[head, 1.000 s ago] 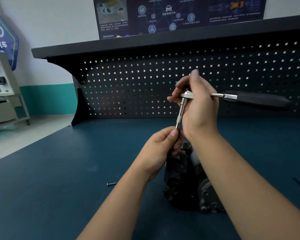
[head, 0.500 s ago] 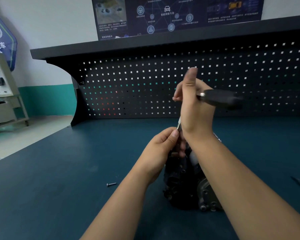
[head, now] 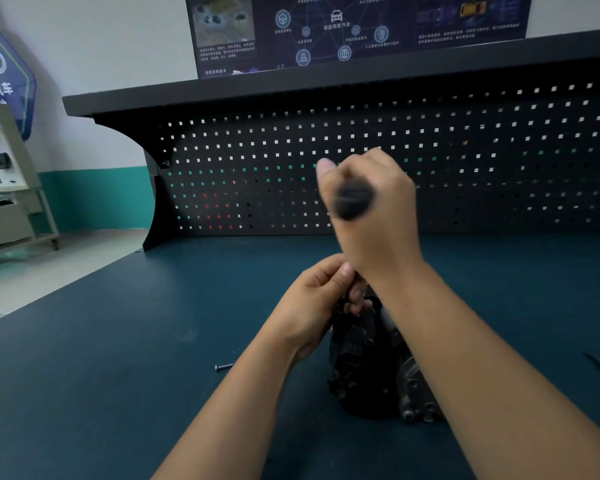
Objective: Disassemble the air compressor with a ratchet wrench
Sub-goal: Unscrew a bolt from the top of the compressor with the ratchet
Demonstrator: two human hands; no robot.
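Head view: right hand (head: 378, 233) clenched round the blurred ratchet wrench (head: 354, 202) handle, centre frame; left hand (head: 312, 306) pinches what seems its shaft atop the air compressor (head: 361, 375), lower centre on the bench (head: 118, 375). One loose screw (head: 223, 367) lies left of it; the casing looks whole, so most disassembly probably remains.

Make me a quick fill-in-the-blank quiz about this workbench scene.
The right hand holds the ratchet wrench in front of the ____.
A loose ____ lies on the bench left of the air compressor.
The left hand is ____ than the right hand.
Answers: pegboard, screw, lower.
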